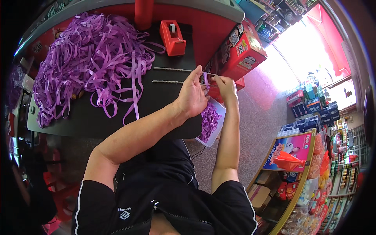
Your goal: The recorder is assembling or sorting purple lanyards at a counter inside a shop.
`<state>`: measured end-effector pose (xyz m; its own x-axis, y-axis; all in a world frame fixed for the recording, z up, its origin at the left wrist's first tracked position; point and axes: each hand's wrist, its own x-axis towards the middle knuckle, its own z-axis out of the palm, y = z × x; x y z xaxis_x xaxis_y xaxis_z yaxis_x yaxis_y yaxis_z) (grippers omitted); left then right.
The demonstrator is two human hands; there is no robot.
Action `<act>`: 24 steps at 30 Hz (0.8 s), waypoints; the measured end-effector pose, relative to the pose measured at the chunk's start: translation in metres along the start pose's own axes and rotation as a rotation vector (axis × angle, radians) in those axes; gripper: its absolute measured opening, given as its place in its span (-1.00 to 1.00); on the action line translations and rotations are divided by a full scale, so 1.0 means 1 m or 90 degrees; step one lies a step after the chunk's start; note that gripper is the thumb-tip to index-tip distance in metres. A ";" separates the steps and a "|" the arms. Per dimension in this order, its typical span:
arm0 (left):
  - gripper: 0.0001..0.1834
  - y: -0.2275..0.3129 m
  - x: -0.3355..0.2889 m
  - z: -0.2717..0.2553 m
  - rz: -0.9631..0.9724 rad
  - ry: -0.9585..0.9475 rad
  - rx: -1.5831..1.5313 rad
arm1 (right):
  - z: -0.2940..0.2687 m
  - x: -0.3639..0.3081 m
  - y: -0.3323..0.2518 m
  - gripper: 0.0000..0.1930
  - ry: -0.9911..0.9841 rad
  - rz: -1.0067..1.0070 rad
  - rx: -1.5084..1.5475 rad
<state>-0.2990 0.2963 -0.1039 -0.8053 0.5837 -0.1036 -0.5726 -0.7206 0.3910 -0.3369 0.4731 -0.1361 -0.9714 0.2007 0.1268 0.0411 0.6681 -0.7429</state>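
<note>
Two thin twisted metal rods (168, 82), like long drill bits, stick out side by side across the right part of the dark table. Near their right ends, a purple ribbon (205, 79) passes around them between my hands. My left hand (192, 94) is beside the rods, thumb up and fingers curled in at the ribbon; its fingertips are partly hidden. My right hand (226, 87) pinches at the ribbon by the rod ends, fingers bent. Below my hands, a white bin (220, 135) holds short purple ribbon pieces (209, 122).
A large heap of loose purple ribbon (94, 58) covers the left of the dark table (156, 105). A red tape dispenser (173, 39) stands at its far side. Beyond the table's right edge is a red carton (244, 49). A stocked display rack (288, 188) stands at the right.
</note>
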 end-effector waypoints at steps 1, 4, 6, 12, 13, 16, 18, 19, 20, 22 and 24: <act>-0.15 -0.002 -0.001 0.001 -0.002 0.010 -0.002 | 0.002 -0.002 0.000 -0.61 -0.022 0.033 0.113; -0.29 -0.007 0.005 -0.006 -0.062 -0.004 0.063 | 0.012 0.004 0.018 -0.62 -0.172 0.120 0.340; -0.45 0.000 0.002 0.001 -0.091 -0.014 0.160 | 0.011 0.013 0.027 -0.69 -0.220 0.216 0.369; -0.56 0.032 0.004 0.012 0.264 -0.013 1.163 | 0.002 0.009 0.012 -0.67 -0.140 0.068 0.169; -0.54 0.036 0.004 0.014 0.300 -0.004 1.312 | -0.004 0.011 0.010 -0.66 -0.131 0.034 0.074; -0.48 0.043 0.007 -0.009 0.380 0.113 1.519 | -0.023 0.007 -0.044 -0.63 -0.032 -0.027 -0.110; -0.41 0.043 0.012 -0.035 0.435 0.147 1.558 | -0.012 0.024 -0.027 -0.64 -0.047 -0.158 -0.066; -0.38 0.042 0.012 -0.042 0.426 0.126 1.549 | -0.003 0.037 -0.015 -0.64 -0.127 -0.181 -0.042; -0.36 0.041 0.009 -0.048 0.417 0.107 1.540 | 0.001 0.044 -0.013 -0.64 -0.208 -0.204 -0.017; -0.28 0.039 0.005 -0.055 0.418 0.080 1.578 | 0.002 0.052 -0.008 -0.66 -0.347 -0.101 0.057; -0.28 0.039 0.007 -0.056 0.404 0.081 1.573 | 0.001 0.060 -0.007 -0.68 -0.422 -0.018 0.107</act>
<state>-0.3357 0.2512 -0.1403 -0.7768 0.5064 0.3744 0.5995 0.7767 0.1933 -0.3953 0.4796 -0.1239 -0.9118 -0.3322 -0.2414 0.0285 0.5352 -0.8442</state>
